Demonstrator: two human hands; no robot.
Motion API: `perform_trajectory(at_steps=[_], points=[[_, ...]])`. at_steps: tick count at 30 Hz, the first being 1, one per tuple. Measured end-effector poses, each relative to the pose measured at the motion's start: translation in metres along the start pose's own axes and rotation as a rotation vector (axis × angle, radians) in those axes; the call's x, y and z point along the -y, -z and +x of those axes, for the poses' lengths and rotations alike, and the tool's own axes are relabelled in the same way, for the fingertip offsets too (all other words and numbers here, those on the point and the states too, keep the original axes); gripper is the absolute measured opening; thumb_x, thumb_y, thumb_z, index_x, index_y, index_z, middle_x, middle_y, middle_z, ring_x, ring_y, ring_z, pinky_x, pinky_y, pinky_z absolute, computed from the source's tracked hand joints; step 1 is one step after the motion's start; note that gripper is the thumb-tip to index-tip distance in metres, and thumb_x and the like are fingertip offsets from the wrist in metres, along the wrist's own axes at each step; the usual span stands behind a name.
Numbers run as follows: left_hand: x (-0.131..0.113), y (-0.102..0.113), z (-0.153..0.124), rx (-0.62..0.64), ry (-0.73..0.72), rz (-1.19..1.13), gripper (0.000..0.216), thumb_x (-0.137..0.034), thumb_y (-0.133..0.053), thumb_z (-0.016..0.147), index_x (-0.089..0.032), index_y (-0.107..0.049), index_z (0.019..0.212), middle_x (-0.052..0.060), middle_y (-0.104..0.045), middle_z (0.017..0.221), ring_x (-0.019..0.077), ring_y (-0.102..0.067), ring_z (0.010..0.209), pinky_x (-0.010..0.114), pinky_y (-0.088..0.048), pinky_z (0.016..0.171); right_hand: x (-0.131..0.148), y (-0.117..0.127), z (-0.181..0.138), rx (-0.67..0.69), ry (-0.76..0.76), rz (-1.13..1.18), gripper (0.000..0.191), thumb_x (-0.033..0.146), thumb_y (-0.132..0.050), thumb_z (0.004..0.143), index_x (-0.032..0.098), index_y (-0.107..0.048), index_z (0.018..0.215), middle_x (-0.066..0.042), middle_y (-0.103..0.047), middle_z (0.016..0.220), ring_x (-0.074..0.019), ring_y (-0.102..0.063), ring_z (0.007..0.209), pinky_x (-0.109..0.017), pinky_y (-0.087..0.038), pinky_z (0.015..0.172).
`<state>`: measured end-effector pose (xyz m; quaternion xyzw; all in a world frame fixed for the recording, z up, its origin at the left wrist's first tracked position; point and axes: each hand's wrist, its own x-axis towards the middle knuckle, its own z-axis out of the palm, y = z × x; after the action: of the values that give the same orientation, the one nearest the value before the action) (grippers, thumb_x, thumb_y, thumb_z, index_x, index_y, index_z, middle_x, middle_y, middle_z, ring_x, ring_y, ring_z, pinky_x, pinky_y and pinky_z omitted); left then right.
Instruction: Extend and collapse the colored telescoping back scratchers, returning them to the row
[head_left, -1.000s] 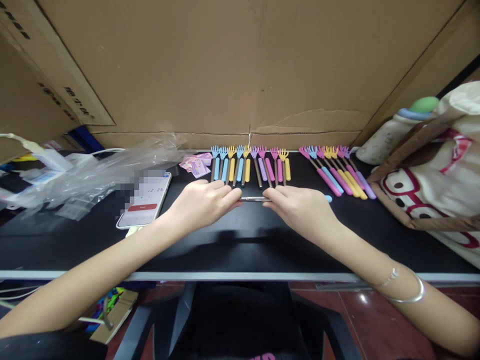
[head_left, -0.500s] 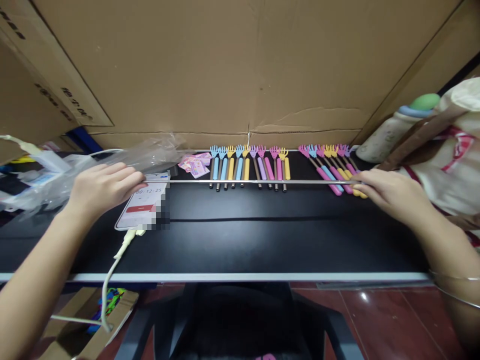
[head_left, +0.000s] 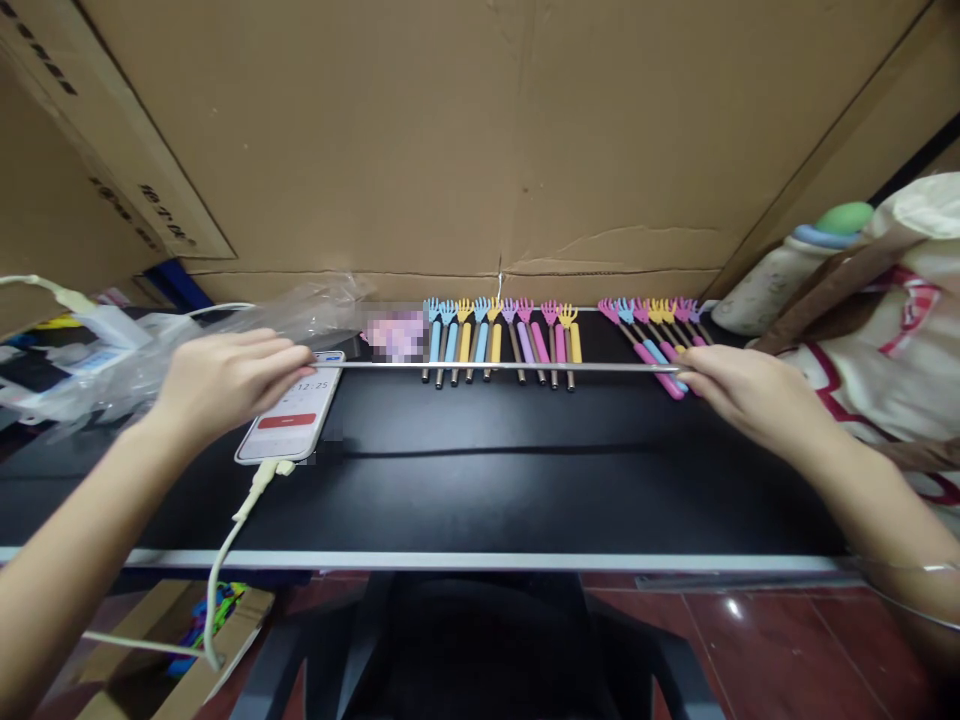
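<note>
My left hand [head_left: 232, 380] is closed round one end of a thin, sectioned metal telescopic rod [head_left: 390, 366]. On the other end my right hand [head_left: 750, 395] is closed too; the rod runs level between them above the table, and my fingers hide its tips. Behind it lies a row of small back scratchers [head_left: 523, 342] with hand-shaped heads and blue, yellow, purple and pink handles. Several more back scratchers [head_left: 651, 350] lie slanted in a group by my right hand. Below my left hand is a phone [head_left: 289, 422] showing a timer.
Plastic bags [head_left: 300, 310] lie at the left, near blurred pink cards [head_left: 396, 332]. A bottle [head_left: 765, 280] and a cream bag [head_left: 877, 340] stand at the right. Cardboard [head_left: 480, 140] walls the back of the black table [head_left: 480, 500]. A cable [head_left: 217, 560] hangs over the front edge.
My hands have come nearer each other, the left moving right and the right moving left. The stretch of rod between them looks shorter.
</note>
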<state>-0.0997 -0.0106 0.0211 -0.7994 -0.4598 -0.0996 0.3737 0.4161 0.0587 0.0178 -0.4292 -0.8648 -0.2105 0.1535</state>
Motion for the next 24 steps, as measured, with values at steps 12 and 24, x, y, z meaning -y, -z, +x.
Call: perform_trajectory(at_steps=[12, 24], points=[[-0.102, 0.037, 0.084, -0.171, -0.201, -0.164, 0.038, -0.03, -0.038, 0.103, -0.02, -0.059, 0.073, 0.0, -0.059, 0.059, 0.0154, -0.055, 0.058, 0.029, -0.026, 0.049, 0.133, 0.028, 0.041, -0.094, 0.126, -0.053, 0.038, 0.04, -0.035, 0.102, 0.02, -0.06, 0.081, -0.001, -0.062, 0.063, -0.0119, -0.05, 0.052, -0.027, -0.014, 0.047], [0.013, 0.001, -0.013, 0.13, 0.218, -0.062, 0.051, -0.044, -0.025, 0.103, -0.02, -0.056, 0.071, 0.0, -0.053, 0.062, 0.0148, -0.054, 0.07, 0.033, -0.024, 0.059, -0.039, 0.006, -0.029, -0.027, -0.132, -0.152, 0.061, 0.055, -0.014, 0.101, 0.023, -0.065, 0.091, -0.012, -0.069, 0.086, -0.0267, -0.062, 0.072, -0.034, -0.033, 0.057]])
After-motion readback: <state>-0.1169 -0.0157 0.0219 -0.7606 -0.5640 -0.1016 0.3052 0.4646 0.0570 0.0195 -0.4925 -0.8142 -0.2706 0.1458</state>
